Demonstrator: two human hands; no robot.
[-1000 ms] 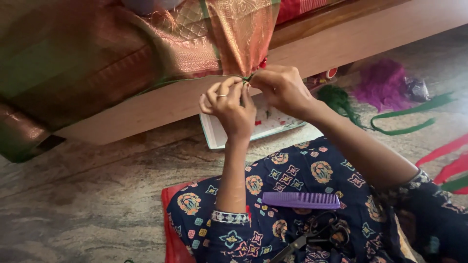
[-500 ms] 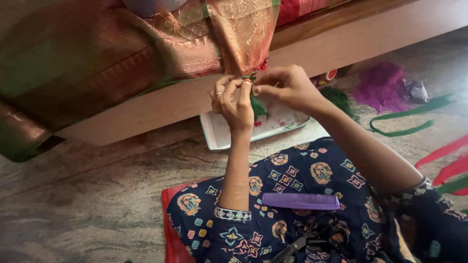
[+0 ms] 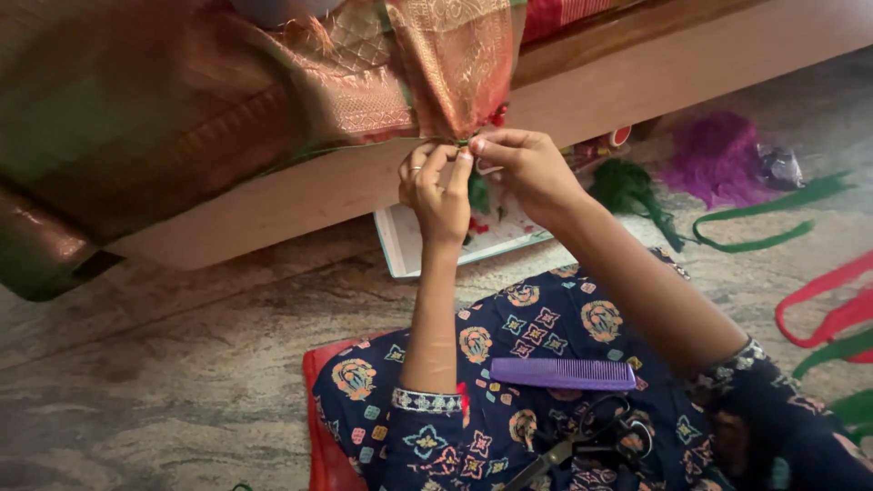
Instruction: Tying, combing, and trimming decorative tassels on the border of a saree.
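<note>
An orange and gold woven cloth (image 3: pixel 436 64) with a green edge hangs off a wooden bed frame (image 3: pixel 637 64). My left hand (image 3: pixel 436 195), a ring on one finger, and my right hand (image 3: pixel 527 168) meet at the cloth's lower edge. Both pinch a small green thread tassel (image 3: pixel 476 189) that hangs down between them, where it joins the cloth. A purple comb (image 3: pixel 562 373) lies on my lap on the dark patterned dress, with black scissors (image 3: pixel 582 445) just below it.
A white tray (image 3: pixel 409 245) with thread scraps lies on the stone floor under my hands. To the right lie a green thread bundle (image 3: pixel 627 186), a purple thread bundle (image 3: pixel 714 155), and green (image 3: pixel 755 241) and red strips (image 3: pixel 818 314). A red cushion (image 3: pixel 318 427) is under me.
My hands have stayed at the cloth's edge, shifting slightly. The green tassel has come into view hanging between the fingers, and my right hand has closed in on the left.
</note>
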